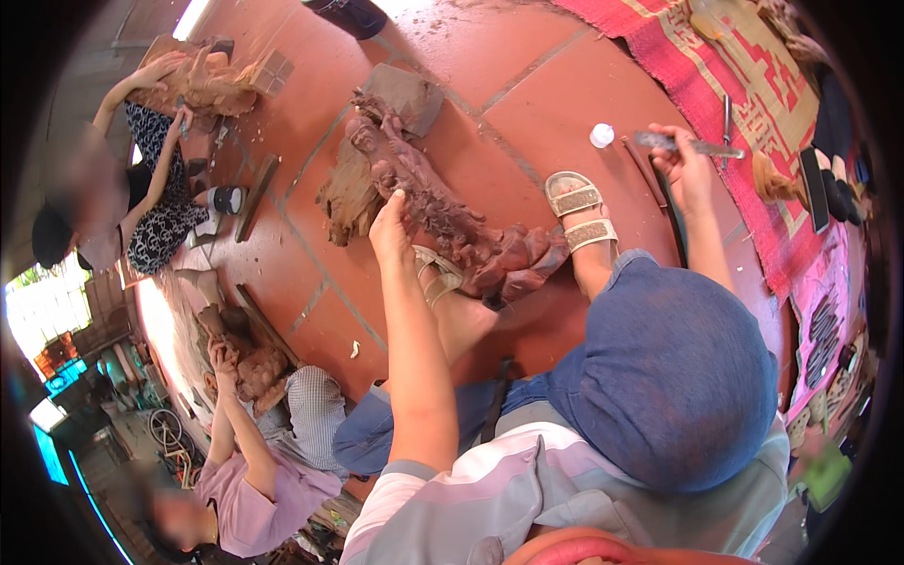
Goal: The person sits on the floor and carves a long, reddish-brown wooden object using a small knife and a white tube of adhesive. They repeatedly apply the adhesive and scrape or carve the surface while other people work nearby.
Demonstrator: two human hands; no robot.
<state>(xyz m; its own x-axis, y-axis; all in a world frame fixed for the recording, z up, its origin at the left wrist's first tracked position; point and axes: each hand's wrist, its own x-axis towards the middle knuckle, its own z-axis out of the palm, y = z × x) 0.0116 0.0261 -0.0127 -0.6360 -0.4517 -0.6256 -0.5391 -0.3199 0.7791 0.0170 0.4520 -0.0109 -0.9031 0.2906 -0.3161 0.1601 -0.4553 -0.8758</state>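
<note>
A long reddish-brown wood carving (pixel 438 202) with carved figures lies slanting on the tiled floor in front of me, its broad lower end between my sandalled feet. My left hand (pixel 391 226) is closed on its near side, thumb up; the other fingers are partly hidden. Its upper part rests by a rough wood chunk (pixel 348 200) and a grey-brown block (pixel 414 102). Off to the right, above the floor, my right hand (pixel 687 169) grips a slim grey chisel-like tool (pixel 659 141). The tool is apart from the carving, and its exact kind is unclear.
A small white container (pixel 602 136) and a reddish stick (pixel 644 171) lie near my right hand. A red patterned mat (pixel 650 56) is further right, with a dark phone (pixel 814 188). Two people at left handle other carvings (pixel 202 85). A dark bucket (pixel 348 16) stands far off.
</note>
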